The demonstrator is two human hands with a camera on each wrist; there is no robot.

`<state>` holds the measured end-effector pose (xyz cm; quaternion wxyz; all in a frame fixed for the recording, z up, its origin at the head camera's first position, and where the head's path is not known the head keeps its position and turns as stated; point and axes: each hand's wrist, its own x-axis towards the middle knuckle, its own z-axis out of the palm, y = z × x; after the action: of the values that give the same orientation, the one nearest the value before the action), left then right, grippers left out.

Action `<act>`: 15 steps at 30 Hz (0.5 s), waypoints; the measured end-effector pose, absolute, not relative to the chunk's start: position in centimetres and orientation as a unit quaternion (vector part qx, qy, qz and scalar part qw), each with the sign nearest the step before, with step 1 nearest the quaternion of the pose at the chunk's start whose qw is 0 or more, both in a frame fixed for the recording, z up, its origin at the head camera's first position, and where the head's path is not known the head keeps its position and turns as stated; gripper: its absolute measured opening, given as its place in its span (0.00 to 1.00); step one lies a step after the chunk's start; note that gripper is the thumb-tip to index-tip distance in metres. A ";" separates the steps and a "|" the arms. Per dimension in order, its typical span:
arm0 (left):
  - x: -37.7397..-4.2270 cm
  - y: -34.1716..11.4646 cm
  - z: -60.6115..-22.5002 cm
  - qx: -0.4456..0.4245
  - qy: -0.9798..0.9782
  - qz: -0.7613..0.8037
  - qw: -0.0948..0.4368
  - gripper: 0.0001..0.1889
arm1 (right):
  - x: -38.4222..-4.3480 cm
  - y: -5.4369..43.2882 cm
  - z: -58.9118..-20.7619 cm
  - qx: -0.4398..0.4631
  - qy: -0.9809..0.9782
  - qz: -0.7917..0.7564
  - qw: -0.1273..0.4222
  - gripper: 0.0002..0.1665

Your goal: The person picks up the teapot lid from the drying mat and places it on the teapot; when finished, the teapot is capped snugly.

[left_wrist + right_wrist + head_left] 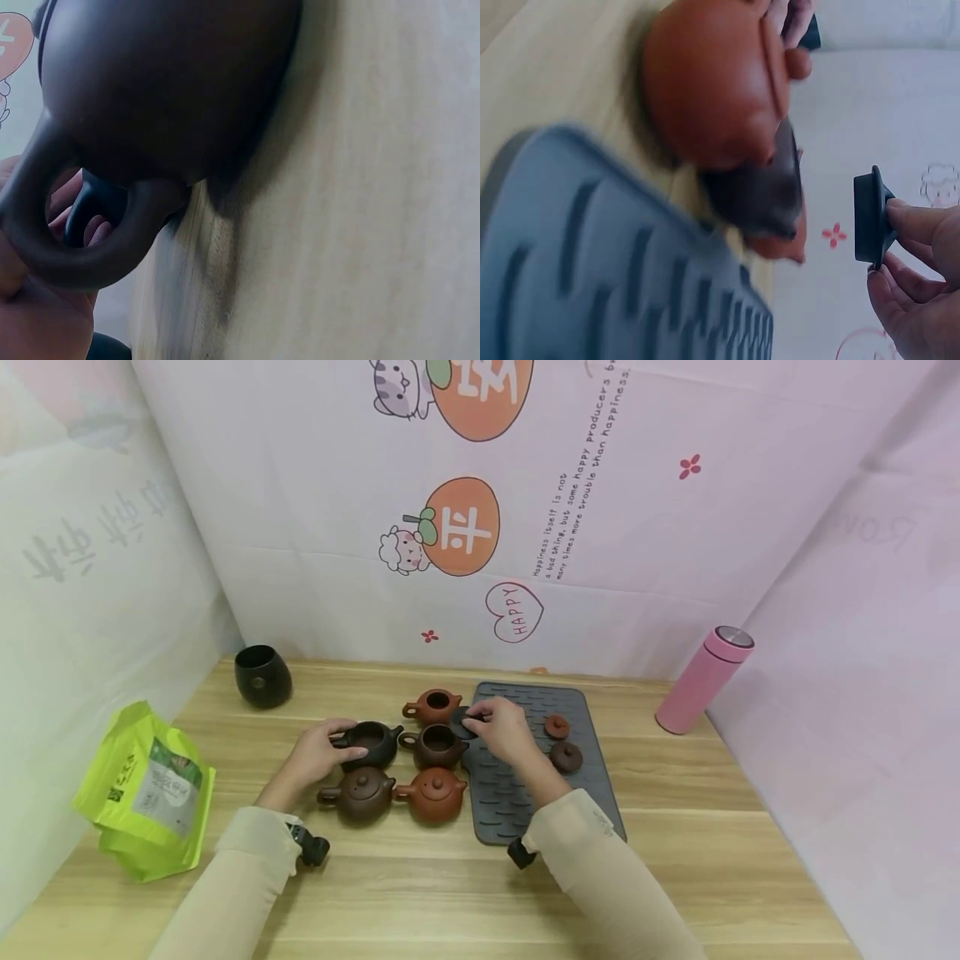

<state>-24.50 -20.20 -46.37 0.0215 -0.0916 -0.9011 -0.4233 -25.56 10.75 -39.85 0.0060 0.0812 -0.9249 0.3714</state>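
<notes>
My left hand (318, 752) holds a black lidless teapot (384, 752) by its handle side, with the thumb at the rim. Between the fingertips of my right hand (504, 731), a black teapot lid (868, 221) is pinched by its knob, raised above the left edge of the grey mat (506, 814). Two more lidless teapots, one dark brown (437, 748) and one reddish (438, 702), stand between the hands. In front are a lidded brown teapot (365, 797) and a lidded reddish teapot (433, 797). The brown one's handle partly covers my left fingers in the left wrist view.
On the mat lie a reddish lid (557, 727) and a dark brown lid (566, 757). A pink flask (701, 685) stands at the back right, a black cup (262, 681) at the back left. A green pouch (150, 793) is on the left. A printed cloth (337, 568) hangs behind.
</notes>
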 end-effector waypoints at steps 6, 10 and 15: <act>-24.4 -20.3 -46.7 -0.090 -0.899 -0.428 0.019 0.32 | -26.0 7.3 -39.3 0.100 -0.925 0.366 0.001 0.09; -24.5 -20.3 -46.5 -0.092 -0.897 -0.431 0.025 0.31 | -26.5 5.1 -39.2 0.120 -0.925 0.359 0.009 0.10; -24.4 -20.2 -46.4 -0.096 -0.898 -0.428 0.027 0.31 | -27.0 2.8 -39.6 0.137 -0.923 0.360 -0.005 0.10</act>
<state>-24.44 -20.25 -46.36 0.0272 -0.0959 -0.8982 -0.4280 -26.96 2.76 -39.62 -0.0046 0.1370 -0.9229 0.3599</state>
